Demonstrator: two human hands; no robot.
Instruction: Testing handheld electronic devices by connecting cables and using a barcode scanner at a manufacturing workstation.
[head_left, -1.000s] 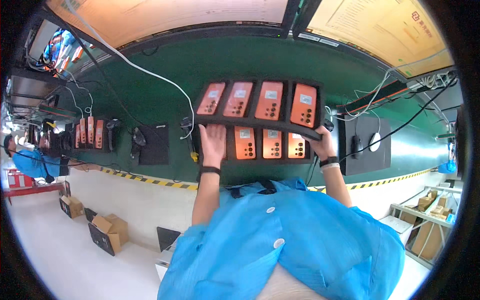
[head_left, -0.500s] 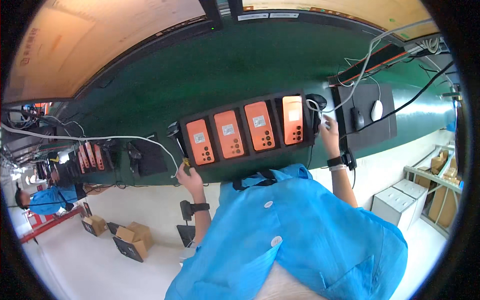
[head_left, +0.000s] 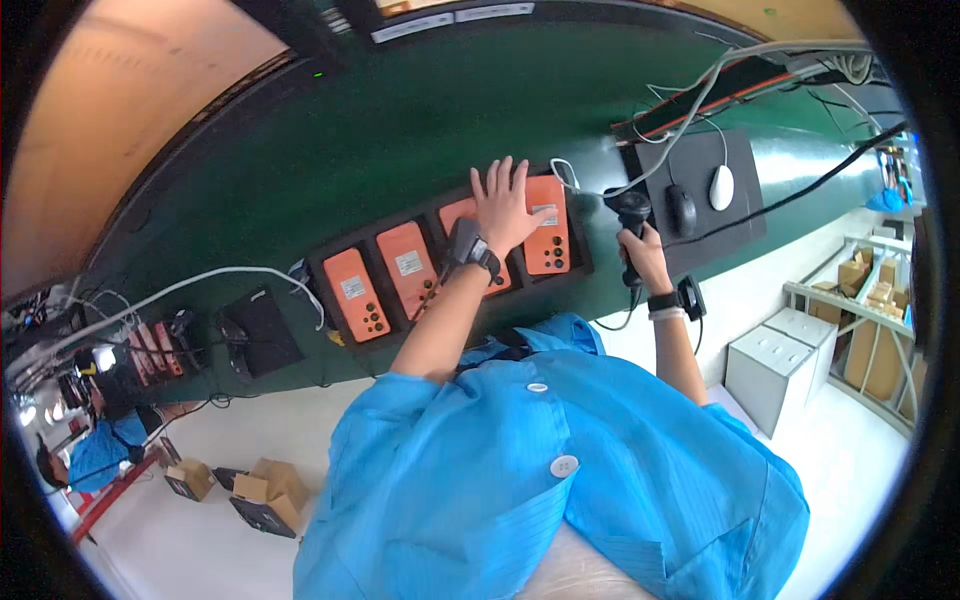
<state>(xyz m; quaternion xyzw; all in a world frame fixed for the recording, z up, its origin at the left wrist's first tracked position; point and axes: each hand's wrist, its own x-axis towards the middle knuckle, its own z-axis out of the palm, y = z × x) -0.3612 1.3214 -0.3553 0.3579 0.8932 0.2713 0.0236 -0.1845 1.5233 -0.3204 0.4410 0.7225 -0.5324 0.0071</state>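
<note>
Several orange smartphones lie back up in a row in a black tray (head_left: pixel 583 262), a white label on those whose backs show. My left hand (head_left: pixel 507 207) is open, fingers spread, over the two rightmost phones. It partly covers the third phone (head_left: pixel 459 211) and overlaps the left side of the rightmost phone (head_left: pixel 546 250). The leftmost phone (head_left: pixel 353 295) and the second phone (head_left: pixel 407 262) lie to its left. Just right of the tray, my right hand (head_left: pixel 646 250) is closed round the handle of a black handheld barcode scanner (head_left: pixel 629 203).
A black mouse (head_left: pixel 682 210) and a white mouse (head_left: pixel 721 187) sit on a dark mat (head_left: pixel 738 150) at the right. White cables cross the green table (head_left: pixel 420 130). More orange phones (head_left: pixel 150 352) stand at the far left, near another person in blue (head_left: pixel 100 455).
My left hand has moved from the tray's left end up and right onto the right-hand phones. My right hand has taken hold of the scanner. The view has shifted.
</note>
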